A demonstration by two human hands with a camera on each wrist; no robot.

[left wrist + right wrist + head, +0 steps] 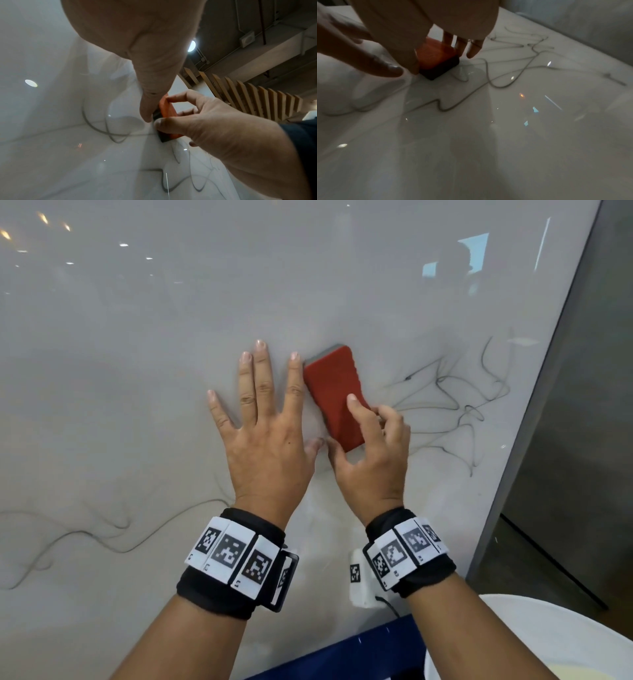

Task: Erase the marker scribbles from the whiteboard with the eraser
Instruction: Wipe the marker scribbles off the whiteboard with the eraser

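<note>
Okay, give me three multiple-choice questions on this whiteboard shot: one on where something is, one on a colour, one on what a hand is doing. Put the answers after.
1. Where does the dense patch of scribbles lie relative to the eraser?
A. to its right
B. directly above it
C. hidden under it

2. What colour is the eraser's top face?
A. blue
B. red
C. yellow

3. What is the left hand doing?
A. gripping the eraser
B. holding a marker
C. lying flat on the whiteboard with fingers spread

Answers:
1 A, the head view shows the tangled lines between the eraser and the board's right edge.
2 B, the face is red over a dark pad.
3 C, its fingers are straight and splayed beside the eraser, while the right hand holds the eraser.
</note>
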